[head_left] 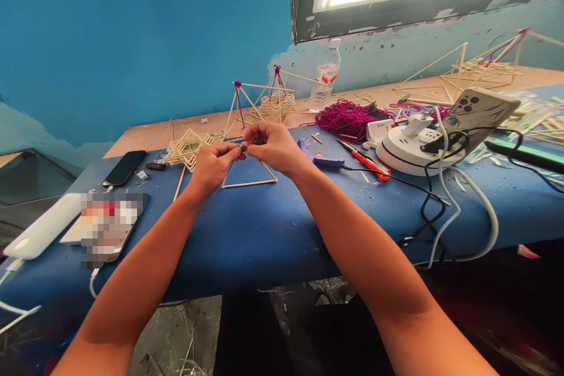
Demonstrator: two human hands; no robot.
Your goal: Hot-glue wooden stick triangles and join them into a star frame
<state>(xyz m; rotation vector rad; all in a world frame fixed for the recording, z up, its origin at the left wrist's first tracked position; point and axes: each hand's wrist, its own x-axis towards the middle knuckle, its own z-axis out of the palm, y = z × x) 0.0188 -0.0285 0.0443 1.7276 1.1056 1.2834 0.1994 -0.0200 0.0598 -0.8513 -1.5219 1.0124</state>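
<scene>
A small triangular frame of thin wooden sticks [249, 184] stands over the blue tabletop, its base stick toward me and its upper corner at my fingertips. My left hand [212, 167] is closed in a pinch at that corner. Pressed close beside it, my right hand [274, 148] also pinches there, thumb against fingers. A tiny brownish bit [244, 145] shows between the fingertips; its kind cannot be made out. Behind the left hand lies a stack of stick frames [187, 150]. Farther back stand stick structures tied with purple yarn [238, 84].
Purple yarn [346, 119] lies heaped near a plastic bottle [325, 79]. A red utility knife [370, 163], a blue corded tool [328, 163] and a round white power strip [408, 153] with trailing cables are at right. Phones, including a black one [124, 168], and a white power bank [46, 226] lie left.
</scene>
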